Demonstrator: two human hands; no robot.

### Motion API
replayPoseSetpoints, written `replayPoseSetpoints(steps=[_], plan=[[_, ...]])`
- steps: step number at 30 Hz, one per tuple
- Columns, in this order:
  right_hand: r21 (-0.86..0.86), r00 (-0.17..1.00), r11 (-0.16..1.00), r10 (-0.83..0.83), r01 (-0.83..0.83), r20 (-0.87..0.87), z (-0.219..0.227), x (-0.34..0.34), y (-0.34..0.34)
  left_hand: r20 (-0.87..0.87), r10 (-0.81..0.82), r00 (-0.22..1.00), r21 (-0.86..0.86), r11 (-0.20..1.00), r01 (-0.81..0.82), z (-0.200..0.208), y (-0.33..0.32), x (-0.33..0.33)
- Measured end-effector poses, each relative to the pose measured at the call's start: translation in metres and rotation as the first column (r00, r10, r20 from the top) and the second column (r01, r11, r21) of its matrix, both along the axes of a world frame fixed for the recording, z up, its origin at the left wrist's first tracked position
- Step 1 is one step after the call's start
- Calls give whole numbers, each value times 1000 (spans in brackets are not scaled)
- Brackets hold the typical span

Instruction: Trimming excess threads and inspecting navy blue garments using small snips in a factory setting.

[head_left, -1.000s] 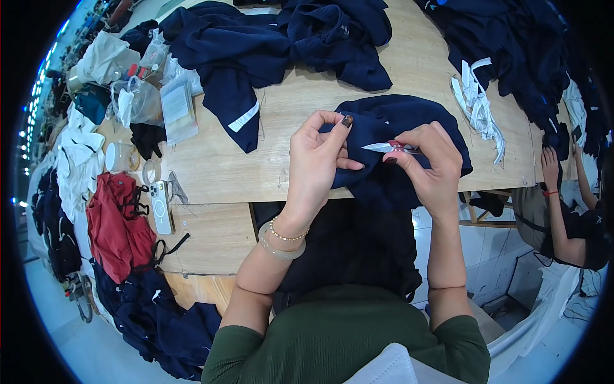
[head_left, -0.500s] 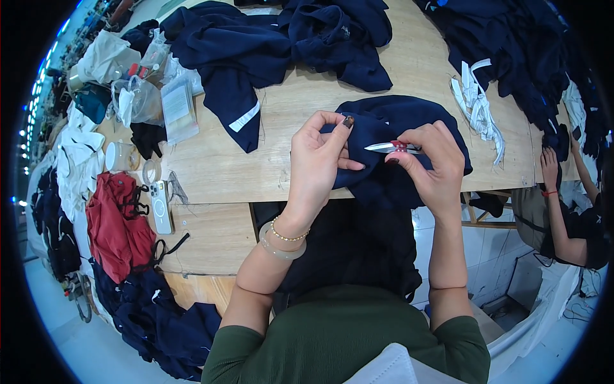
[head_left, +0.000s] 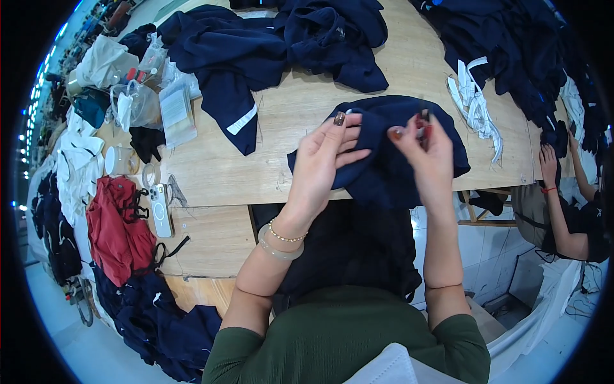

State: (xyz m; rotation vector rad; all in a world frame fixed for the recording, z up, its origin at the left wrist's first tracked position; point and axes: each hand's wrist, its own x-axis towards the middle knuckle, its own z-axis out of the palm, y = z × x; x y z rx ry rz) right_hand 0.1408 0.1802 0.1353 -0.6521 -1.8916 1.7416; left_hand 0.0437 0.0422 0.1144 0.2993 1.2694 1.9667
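Observation:
A navy blue garment [head_left: 396, 173] lies bunched on the wooden table in front of me, part of it hanging over the near edge. My left hand [head_left: 320, 153] pinches a fold of it between thumb and forefinger, the other fingers spread along the cloth. Over the garment's right part, my right hand [head_left: 432, 157] holds a small pair of thread snips [head_left: 423, 125] with red handles. The snips are smeared by motion, their blades hard to make out. Thumb and snips are apart from the pinched fold.
More navy garments [head_left: 236, 45] lie at the back. White fabric strips [head_left: 474, 105] are at the right. A phone [head_left: 161, 210], a red cloth bag [head_left: 118, 230], a tape roll [head_left: 151, 173] and plastic bags [head_left: 137, 102] crowd the left. A co-worker's hand [head_left: 548, 163] touches dark cloth at far right.
My right hand has drawn the snips up and away from the fold, turning them from pointing left to upright. My left hand has shifted slightly, its fingers now more spread on the cloth.

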Motion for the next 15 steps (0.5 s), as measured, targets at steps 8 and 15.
replayPoseSetpoints(steps=[8, 15], plan=[[183, 960, 978, -143, 100, 242, -57, 17, 23, -93, -462, 882, 133, 872, 471, -36, -12, 56], [-78, 951, 976, -176, 202, 255, -66, 52, 34, -606, -165, 778, -509, 832, -220, -40, -48, 35]])
